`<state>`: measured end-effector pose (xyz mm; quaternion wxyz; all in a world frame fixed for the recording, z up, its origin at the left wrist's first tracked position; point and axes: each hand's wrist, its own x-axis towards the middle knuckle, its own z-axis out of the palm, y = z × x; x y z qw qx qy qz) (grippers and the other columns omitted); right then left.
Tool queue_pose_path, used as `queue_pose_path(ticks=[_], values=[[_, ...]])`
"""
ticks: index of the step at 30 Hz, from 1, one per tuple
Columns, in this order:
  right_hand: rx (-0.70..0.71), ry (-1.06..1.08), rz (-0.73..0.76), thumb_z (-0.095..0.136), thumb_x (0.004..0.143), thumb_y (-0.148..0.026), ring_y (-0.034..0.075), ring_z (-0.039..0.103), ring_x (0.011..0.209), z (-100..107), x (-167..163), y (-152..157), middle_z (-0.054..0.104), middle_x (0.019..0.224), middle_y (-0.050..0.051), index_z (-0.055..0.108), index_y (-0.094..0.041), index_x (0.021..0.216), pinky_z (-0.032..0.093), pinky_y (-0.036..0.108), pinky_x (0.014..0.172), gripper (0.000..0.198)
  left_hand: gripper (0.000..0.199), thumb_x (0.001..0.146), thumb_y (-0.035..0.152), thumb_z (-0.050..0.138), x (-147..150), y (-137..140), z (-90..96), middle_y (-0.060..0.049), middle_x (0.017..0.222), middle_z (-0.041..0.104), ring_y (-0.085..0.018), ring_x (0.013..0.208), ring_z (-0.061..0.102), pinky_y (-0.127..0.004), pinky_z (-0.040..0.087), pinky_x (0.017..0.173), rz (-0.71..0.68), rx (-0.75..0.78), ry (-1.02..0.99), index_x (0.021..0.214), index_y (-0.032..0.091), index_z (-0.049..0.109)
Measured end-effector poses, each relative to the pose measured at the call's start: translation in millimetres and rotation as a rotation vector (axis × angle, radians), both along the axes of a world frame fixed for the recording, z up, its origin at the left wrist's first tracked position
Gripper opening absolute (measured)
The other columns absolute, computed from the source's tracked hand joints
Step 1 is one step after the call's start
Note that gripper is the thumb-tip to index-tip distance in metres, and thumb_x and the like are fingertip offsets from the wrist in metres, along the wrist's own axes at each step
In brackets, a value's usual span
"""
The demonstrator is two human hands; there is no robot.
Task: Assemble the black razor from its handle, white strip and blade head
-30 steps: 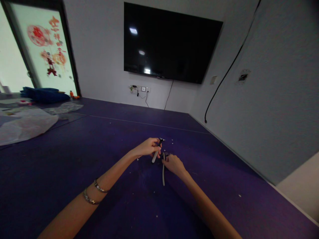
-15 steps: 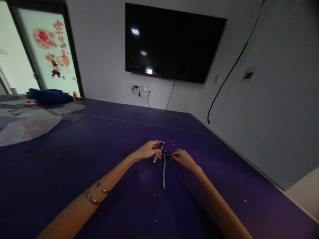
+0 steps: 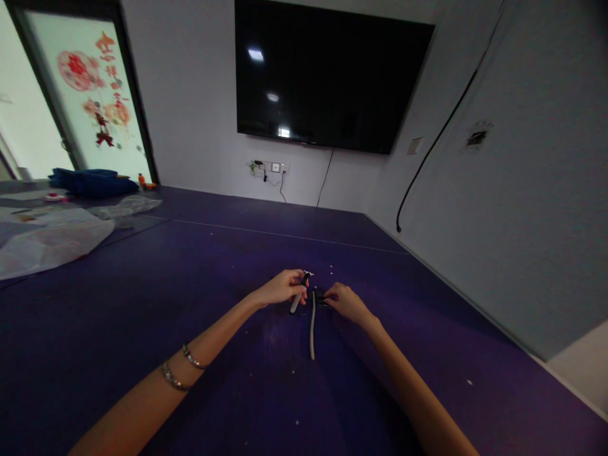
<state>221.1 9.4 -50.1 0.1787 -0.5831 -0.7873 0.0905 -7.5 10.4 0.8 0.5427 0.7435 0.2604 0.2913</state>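
My left hand [image 3: 285, 288] is closed round a slim white and black pen-shaped tool [image 3: 297, 300], which is held tilted with its white end pointing down. Something small and silvery shows at the tool's upper end; its kind is not clear. Just right of the tool, a short grey-beige cord or strip [image 3: 312, 332] lies lengthwise on the purple surface. My right hand [image 3: 349, 303] pinches at a small black object [image 3: 322, 299] beside the strip's far end. The fingers partly cover this object, and it is too small to name.
Small white scraps dot the purple surface [image 3: 213, 380]. Clear plastic sheeting [image 3: 57, 240] and a dark blue cloth bundle [image 3: 95, 182] lie at the far left. A television [image 3: 327, 76] hangs on the wall ahead, and a black cable [image 3: 437, 139] dangles at right.
My right hand has shifted slightly left and stays at the small black object. My left hand keeps hold of the pen-shaped tool almost in place. The camera view has tilted slightly.
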Motion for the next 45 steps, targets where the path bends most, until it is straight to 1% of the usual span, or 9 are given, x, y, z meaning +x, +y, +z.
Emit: queue_pose_path(ticks=[5, 12, 17, 20, 25, 31, 38, 42, 45], values=[[0.02, 0.013, -0.013, 0.054, 0.075, -0.021, 0.014, 0.055, 0.077, -1.8, -1.0, 1.7, 0.06, 0.085, 0.005, 0.068, -0.019, 0.083, 0.039, 0.023, 0.07, 0.016, 0.012, 0.077, 0.017, 0.052, 0.9, 0.0, -2.1, -0.002, 0.07, 0.059, -0.014, 0.062, 0.062, -0.024, 0.047, 0.054, -0.004, -0.008, 0.005, 0.088, 0.013, 0.048], [0.012, 0.033, -0.005, 0.053, 0.075, -0.018, 0.013, 0.055, 0.075, -3.4, -1.8, 1.2, 0.059, 0.085, 0.005, 0.065, -0.017, 0.08, 0.04, 0.022, 0.068, 0.013, 0.013, 0.077, 0.018, 0.054, 0.5, -0.7, -3.0, -0.002, 0.072, 0.06, -0.013, 0.063, 0.062, -0.025, 0.048, 0.059, -0.01, -0.002, 0.007, 0.089, 0.013, 0.049], [0.08, 0.087, 0.009, 0.053, 0.074, -0.019, 0.013, 0.056, 0.074, -1.0, -0.9, 1.1, 0.061, 0.083, 0.005, 0.065, -0.017, 0.078, 0.041, 0.023, 0.068, 0.013, 0.014, 0.077, 0.018, 0.053, 0.0, -2.1, -1.8, -0.002, 0.071, 0.06, -0.014, 0.064, 0.063, -0.025, 0.048, 0.057, 0.002, -0.013, 0.011, 0.089, 0.014, 0.048], [0.076, 0.205, 0.028, 0.051, 0.075, -0.021, 0.014, 0.058, 0.07, 4.7, -0.9, 1.5, 0.064, 0.076, 0.004, 0.065, -0.015, 0.077, 0.043, 0.024, 0.066, 0.015, 0.014, 0.078, 0.018, 0.053, -0.2, -2.3, -2.4, -0.003, 0.072, 0.06, -0.014, 0.064, 0.063, -0.024, 0.048, 0.055, 0.002, -0.014, 0.008, 0.09, 0.014, 0.048], [-0.083, 0.454, 0.025, 0.052, 0.074, -0.025, 0.014, 0.06, 0.061, 19.6, -1.8, -1.2, 0.066, 0.073, 0.004, 0.066, -0.013, 0.082, 0.047, 0.022, 0.052, 0.02, 0.016, 0.078, 0.022, 0.054, 0.3, -2.3, -5.1, -0.004, 0.076, 0.06, -0.015, 0.065, 0.063, -0.023, 0.048, 0.053, 0.008, -0.053, 0.027, 0.09, 0.014, 0.048], [-0.176, 0.644, 0.05, 0.056, 0.07, -0.021, 0.014, 0.061, 0.066, 35.8, -2.7, -6.2, 0.067, 0.079, 0.005, 0.068, -0.012, 0.087, 0.053, 0.024, 0.055, 0.023, 0.018, 0.076, 0.023, 0.056, 1.0, -3.7, -4.8, -0.005, 0.078, 0.06, -0.015, 0.065, 0.063, -0.024, 0.049, 0.052, 0.031, -0.062, 0.036, 0.09, 0.014, 0.048], [-0.164, 0.704, 0.026, 0.057, 0.068, -0.019, 0.013, 0.058, 0.06, 45.2, -6.3, -9.7, 0.065, 0.074, 0.003, 0.07, -0.012, 0.086, 0.054, 0.022, 0.044, 0.023, 0.019, 0.075, 0.023, 0.056, 2.2, -2.3, -4.2, -0.006, 0.082, 0.061, -0.013, 0.062, 0.061, -0.023, 0.047, 0.05, 0.087, -0.056, 0.007, 0.089, 0.014, 0.049], [-0.132, 0.736, 0.003, 0.06, 0.067, -0.02, 0.013, 0.058, 0.059, 48.6, -8.5, -11.4, 0.065, 0.07, 0.002, 0.071, -0.013, 0.083, 0.053, 0.022, 0.041, 0.021, 0.019, 0.075, 0.025, 0.058, 4.8, -3.4, -5.8, -0.006, 0.086, 0.061, -0.012, 0.063, 0.061, -0.02, 0.045, 0.049, 0.116, -0.002, -0.005, 0.087, 0.013, 0.049], [-0.104, 0.779, -0.011, 0.062, 0.065, -0.021, 0.014, 0.06, 0.058, 54.4, -10.6, -14.3, 0.065, 0.068, 0.003, 0.071, -0.013, 0.081, 0.054, 0.023, 0.043, 0.02, 0.019, 0.074, 0.024, 0.06, 10.4, -6.6, -12.8, -0.005, 0.088, 0.061, -0.011, 0.063, 0.06, -0.022, 0.045, 0.053, 0.188, 0.06, -0.051, 0.084, 0.015, 0.046]])
